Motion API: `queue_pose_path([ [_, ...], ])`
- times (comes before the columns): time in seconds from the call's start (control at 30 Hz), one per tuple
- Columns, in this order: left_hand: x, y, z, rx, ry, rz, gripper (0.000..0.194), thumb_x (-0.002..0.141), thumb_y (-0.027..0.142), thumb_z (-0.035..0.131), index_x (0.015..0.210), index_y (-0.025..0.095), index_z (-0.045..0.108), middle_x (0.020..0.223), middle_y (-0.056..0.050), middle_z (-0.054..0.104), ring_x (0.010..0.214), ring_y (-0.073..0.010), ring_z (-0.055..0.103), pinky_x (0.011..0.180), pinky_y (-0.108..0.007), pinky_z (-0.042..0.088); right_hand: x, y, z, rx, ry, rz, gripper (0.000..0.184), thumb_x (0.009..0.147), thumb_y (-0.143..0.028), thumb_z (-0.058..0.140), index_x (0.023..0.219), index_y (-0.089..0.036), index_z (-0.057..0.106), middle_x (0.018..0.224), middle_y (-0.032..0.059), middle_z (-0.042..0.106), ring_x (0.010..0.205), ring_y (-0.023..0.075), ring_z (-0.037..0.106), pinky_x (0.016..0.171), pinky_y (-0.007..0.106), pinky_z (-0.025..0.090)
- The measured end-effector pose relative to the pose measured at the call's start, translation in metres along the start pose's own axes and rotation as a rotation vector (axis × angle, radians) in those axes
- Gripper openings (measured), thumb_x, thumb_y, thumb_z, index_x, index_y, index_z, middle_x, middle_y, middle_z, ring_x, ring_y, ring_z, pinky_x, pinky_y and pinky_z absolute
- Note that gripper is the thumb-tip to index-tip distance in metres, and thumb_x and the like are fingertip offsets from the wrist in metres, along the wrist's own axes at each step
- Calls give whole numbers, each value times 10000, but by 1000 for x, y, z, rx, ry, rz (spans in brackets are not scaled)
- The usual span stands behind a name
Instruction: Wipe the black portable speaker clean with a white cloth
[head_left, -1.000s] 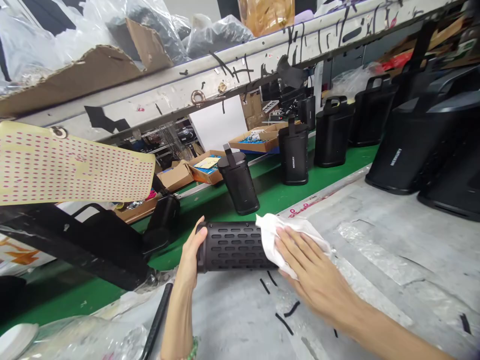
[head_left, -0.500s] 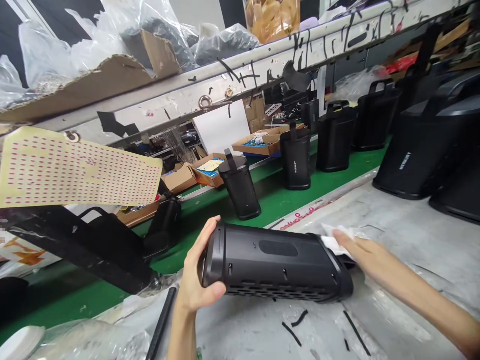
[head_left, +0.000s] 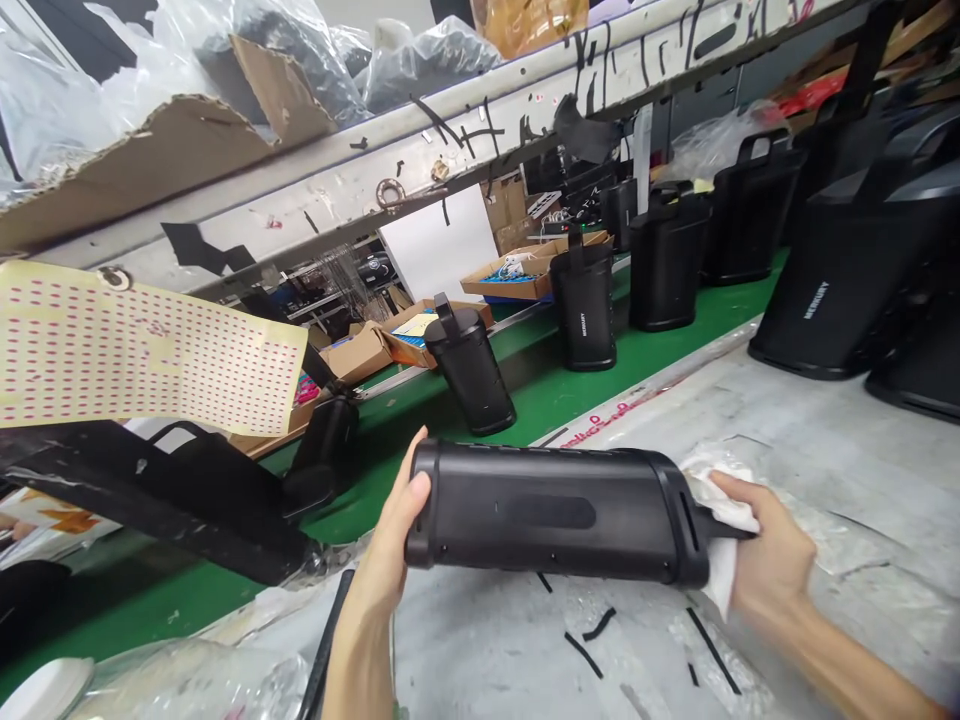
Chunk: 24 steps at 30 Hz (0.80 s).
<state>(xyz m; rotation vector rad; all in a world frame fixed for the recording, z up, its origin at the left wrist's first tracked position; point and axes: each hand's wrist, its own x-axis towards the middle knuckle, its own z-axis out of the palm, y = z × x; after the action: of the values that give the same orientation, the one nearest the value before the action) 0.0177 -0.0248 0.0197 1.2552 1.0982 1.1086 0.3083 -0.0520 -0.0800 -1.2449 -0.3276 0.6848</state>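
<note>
A black speaker-like case (head_left: 480, 515) with rounded ends lies sideways above the grey worktop. My left hand (head_left: 394, 530) grips its left end, thumb on the near face and fingers mostly hidden behind. At the right end, a dark strap handle sticks out. My right hand (head_left: 772, 545) is closed round a crumpled white cloth (head_left: 720, 475), or a paper wipe, at that handle. The handle's tip meets the cloth and the fingers; how firmly it is gripped cannot be made out.
Similar black cases (head_left: 585, 310) stand along the green belt (head_left: 525, 390), with larger ones (head_left: 840, 280) on the worktop at right. A yellow dotted sheet (head_left: 150, 350) hangs at left. Black tape strips (head_left: 581, 655) lie on the worktop (head_left: 510, 650). A white-capped clear jar (head_left: 56, 690) sits lower left.
The black case has rolled, so its slotted side has turned out of sight. My right hand has moved right and slightly down with the cloth, and my left thumb has shifted up.
</note>
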Motion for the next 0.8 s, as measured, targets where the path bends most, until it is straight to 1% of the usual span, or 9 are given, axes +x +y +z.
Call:
queue_pose_path([
  [0.23, 1, 13, -6, 83, 24, 112, 730, 707, 495, 713, 1374, 293, 494, 1381, -34, 550, 1331, -320, 428, 1086, -382, 373, -3, -13, 7, -339, -403, 31, 369, 589, -552, 609, 554, -186, 574, 679, 45, 623, 741, 240, 584, 671, 300, 463],
  [0.33, 1, 12, -6, 101, 34, 103, 735, 721, 508, 696, 1386, 282, 481, 1382, -32, 551, 1314, -313, 448, 1062, -363, 396, 11, -32, 2, -515, -351, -30, 452, 681, -630, 514, 609, -187, 562, 735, 74, 630, 752, 263, 574, 690, 345, 439],
  [0.43, 1, 13, -5, 122, 9, 77, 771, 734, 542, 674, 1417, 273, 438, 1362, -37, 568, 1272, -312, 492, 1028, -360, 424, 5, -53, 3, -632, -219, -154, 526, 839, -659, 364, 866, -187, 594, 959, 114, 638, 838, 284, 573, 734, 382, 418],
  [0.5, 1, 14, -4, 133, 11, 69, 768, 749, 559, 651, 1425, 274, 424, 1330, -34, 594, 1256, -309, 507, 1043, -372, 402, -20, -56, 12, -697, -267, -374, 526, 917, -610, 317, 1141, -202, 561, 1093, 122, 624, 841, 273, 594, 689, 374, 436],
  [0.53, 2, 13, -4, 137, 21, 71, 756, 755, 563, 641, 1422, 277, 429, 1321, -28, 600, 1256, -305, 506, 1060, -377, 379, -38, -53, 19, -716, -363, -549, 511, 953, -546, 294, 1259, -205, 521, 1128, 125, 623, 844, 262, 610, 675, 366, 455],
  [0.6, 3, 11, -5, 140, 45, 76, 729, 758, 558, 634, 1408, 285, 451, 1320, -15, 600, 1247, -302, 511, 1076, -380, 351, -77, -38, 38, -790, -565, -1041, 472, 992, -397, 284, 1328, -164, 520, 1198, 149, 608, 991, 290, 602, 797, 406, 469],
  [0.63, 4, 9, -7, 131, 52, 73, 723, 756, 552, 636, 1404, 284, 458, 1314, -14, 604, 1232, -303, 522, 1069, -381, 356, -94, -29, 48, -785, -594, -1153, 464, 985, -407, 306, 1283, -177, 577, 1174, 140, 625, 1032, 319, 579, 887, 467, 433],
  [0.7, 6, 4, -9, 100, 61, 62, 742, 741, 545, 645, 1403, 266, 460, 1274, -24, 631, 1187, -308, 557, 1039, -386, 387, -119, -11, 65, -798, -677, -1314, 407, 978, -410, 385, 1263, -221, 607, 1255, 88, 599, 1130, 299, 529, 976, 463, 376],
  [0.8, 9, -5, -14, 57, 58, 68, 747, 744, 541, 632, 1405, 244, 452, 1206, -18, 671, 1163, -324, 574, 1040, -423, 394, -123, -1, 79, -750, -813, -1427, 375, 973, -379, 439, 1302, -256, 573, 1382, 26, 507, 1252, 241, 434, 1052, 415, 308],
])
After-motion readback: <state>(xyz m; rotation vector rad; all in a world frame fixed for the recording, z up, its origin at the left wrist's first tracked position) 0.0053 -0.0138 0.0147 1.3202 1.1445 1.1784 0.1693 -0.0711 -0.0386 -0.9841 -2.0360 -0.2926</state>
